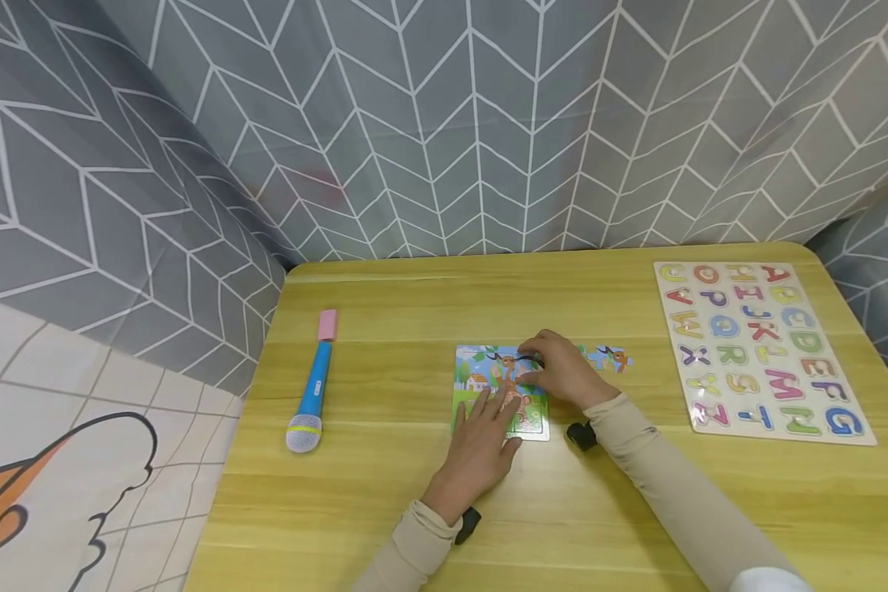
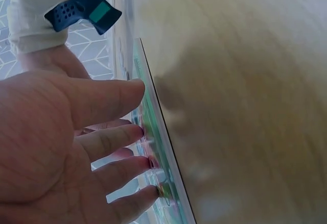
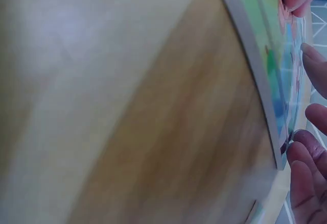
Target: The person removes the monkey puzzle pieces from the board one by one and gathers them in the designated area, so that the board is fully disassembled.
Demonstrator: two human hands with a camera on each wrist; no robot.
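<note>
A square jigsaw puzzle [image 1: 462,395] with a deer, a small house and green grass lies on the table in the head view. My left hand [image 1: 477,452] rests its spread, fairly straight fingertips on its lower part. The left wrist view shows those fingers [image 2: 120,203] on the picture side, with the thumb at the board's edge. My right hand [image 1: 562,370] is at the upper right corner, thumb and forefinger curled around a puzzle piece [image 1: 530,360] with a dark curved line. In the right wrist view, the fingertips [image 3: 299,152] meet at the board's far corner.
Loose puzzle pieces [image 1: 612,358] lie just right of the right hand. Farther right is an alphabet board [image 1: 765,353] with colourful letters. A blue toy microphone [image 1: 314,386] with a pink end lies at the left. A grey patterned curtain [image 1: 444,123] hangs behind the table [image 1: 385,493].
</note>
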